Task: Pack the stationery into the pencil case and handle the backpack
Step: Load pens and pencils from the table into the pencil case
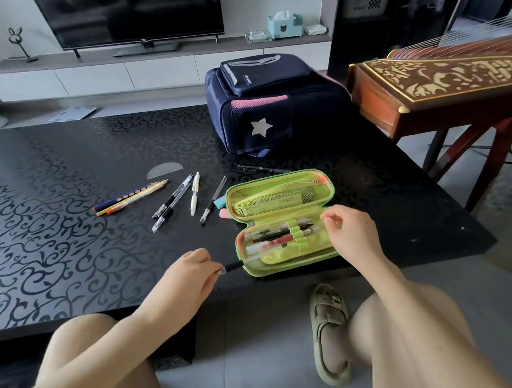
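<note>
While the left hand point(190, 272) pinches a pen point(233, 266) by its clear-capped end, the pen's other end lies in the lower half of the open green pencil case point(279, 198), which sits near the table's point(72, 250) front edge. The right hand point(353, 236) hovers, fingers loosely curled, over the case's right end; whether it grips anything cannot be told. Packing looks partway done: next, the pen needs sliding in flat. Loose pens point(174, 198) and pencils point(129, 197) wait mid-table with bare surface around them. The backpack point(273, 102) stands at the far edge.
</note>
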A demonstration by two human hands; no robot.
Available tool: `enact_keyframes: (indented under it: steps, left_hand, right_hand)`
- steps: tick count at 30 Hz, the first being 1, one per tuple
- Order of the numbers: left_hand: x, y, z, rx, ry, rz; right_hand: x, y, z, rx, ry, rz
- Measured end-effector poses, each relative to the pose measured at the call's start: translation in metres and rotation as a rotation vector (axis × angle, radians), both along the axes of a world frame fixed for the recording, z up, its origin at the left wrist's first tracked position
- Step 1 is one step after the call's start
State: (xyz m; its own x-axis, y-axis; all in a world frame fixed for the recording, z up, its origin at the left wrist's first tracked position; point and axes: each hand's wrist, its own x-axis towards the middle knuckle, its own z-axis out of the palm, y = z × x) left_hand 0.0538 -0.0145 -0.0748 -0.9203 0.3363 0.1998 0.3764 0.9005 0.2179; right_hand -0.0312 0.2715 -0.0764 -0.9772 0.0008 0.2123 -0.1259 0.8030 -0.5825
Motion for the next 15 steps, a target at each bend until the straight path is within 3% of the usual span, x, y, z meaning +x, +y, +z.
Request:
enact_keyframes:
  steps: [5,10,13,15]
  left_hand:
    - [-0.016,0.024,0.004,-0.284,0.089,-0.095]
    - [-0.043,0.040,0.002,-0.376,0.086,-0.171]
    - [-0.054,0.055,0.000,-0.309,-0.049,-0.167]
    - [-0.056,0.065,0.006,-0.102,-0.198,-0.082]
  right_hand:
    - [0.003,-0.002,-0.001,0.000,-0.002,0.005]
    - [0.000,-0.004,-0.004,0.022,-0.031,0.014]
    - [-0.003,-0.010,-0.004,0.058,-0.085,0.009]
    - [-0.004,-0.014,-0.004,0.084,-0.081,-0.012]
